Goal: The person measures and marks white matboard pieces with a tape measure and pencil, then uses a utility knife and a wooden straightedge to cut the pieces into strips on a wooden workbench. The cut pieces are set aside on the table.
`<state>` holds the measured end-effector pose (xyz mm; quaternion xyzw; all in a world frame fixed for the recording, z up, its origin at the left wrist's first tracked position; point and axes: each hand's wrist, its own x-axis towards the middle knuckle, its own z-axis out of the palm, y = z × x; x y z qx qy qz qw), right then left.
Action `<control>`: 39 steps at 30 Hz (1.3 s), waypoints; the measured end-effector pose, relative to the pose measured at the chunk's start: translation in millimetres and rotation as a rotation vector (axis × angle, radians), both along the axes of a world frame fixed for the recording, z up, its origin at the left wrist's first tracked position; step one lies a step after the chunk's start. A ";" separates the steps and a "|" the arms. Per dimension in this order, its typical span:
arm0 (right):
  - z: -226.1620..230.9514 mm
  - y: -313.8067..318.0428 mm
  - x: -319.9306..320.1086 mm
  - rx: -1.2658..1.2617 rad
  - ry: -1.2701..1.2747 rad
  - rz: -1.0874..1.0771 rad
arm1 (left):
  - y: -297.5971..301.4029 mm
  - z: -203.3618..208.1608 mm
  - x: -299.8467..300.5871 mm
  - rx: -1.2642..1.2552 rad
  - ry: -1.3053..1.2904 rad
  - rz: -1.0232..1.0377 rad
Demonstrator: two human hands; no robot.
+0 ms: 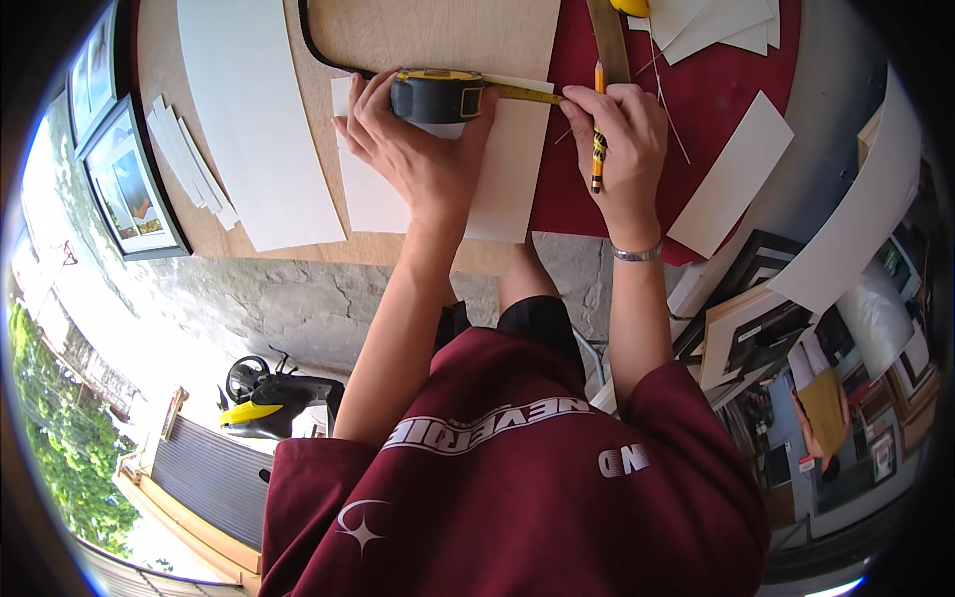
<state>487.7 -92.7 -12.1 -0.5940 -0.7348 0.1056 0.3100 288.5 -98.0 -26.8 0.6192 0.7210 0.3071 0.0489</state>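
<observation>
My left hand [423,164] is closed around a black and yellow tape measure [428,99], lying over a white rectangular board [509,189]. From its case a short length of yellow blade [524,95] runs right, across the board's far part. My right hand [637,139] has its thumb and fingertips at the blade's free end, by the board's right edge. An orange and black pencil [599,149] is tucked between the fingers of that hand, pointing toward and away from me. Whether the blade's tip is pinched or only touched, I cannot tell.
A long white sheet [264,149] and narrow offcuts [189,164] lie left on the wooden tabletop [438,35]. Right, the dark red surface [686,129] bears a white strip [733,174], a flat bar [609,40] and paper pieces [701,30]. Framed pictures [134,184] stand far left.
</observation>
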 end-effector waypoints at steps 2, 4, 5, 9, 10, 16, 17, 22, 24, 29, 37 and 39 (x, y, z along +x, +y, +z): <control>6.3 -1.0 -1.2 -0.033 -0.005 -0.002 | 0.4 3.1 -0.4 -0.001 -0.014 0.000; 8.4 -2.4 -0.7 -0.025 -0.021 -0.002 | 1.8 7.7 0.6 -0.009 -0.062 0.011; 9.0 -4.7 -0.6 -0.022 -0.028 -0.004 | 1.1 10.2 1.1 -0.014 -0.086 0.015; 28.3 -30.9 -5.5 0.106 0.072 -0.049 | -11.6 35.0 1.7 0.051 -0.171 -0.034; 31.1 -43.4 -7.4 0.088 0.097 -0.075 | -23.3 42.4 2.9 0.051 -0.175 -0.044; 25.7 -101.9 -22.7 -0.039 0.113 -0.085 | -90.1 28.0 -11.1 -0.053 -0.185 -0.036; 24.6 -105.7 -26.7 -0.074 0.118 -0.091 | -94.2 20.6 -17.3 -0.038 -0.171 -0.049; -8.4 -117.1 -27.9 -0.002 0.105 -0.115 | -94.4 7.2 -15.5 0.026 -0.100 -0.066; -9.4 -114.5 -27.6 0.026 0.100 -0.109 | -93.2 2.2 -18.7 0.069 -0.109 -0.085; -16.7 -116.8 -29.0 0.084 0.083 -0.103 | -97.0 -5.1 -20.2 0.105 -0.134 -0.096; -19.1 -113.5 -29.3 0.106 0.078 -0.102 | -98.5 -3.6 -20.2 0.069 -0.109 -0.081; -21.0 -113.4 -27.7 0.104 0.072 -0.100 | -98.8 -3.5 -19.5 0.062 -0.126 -0.077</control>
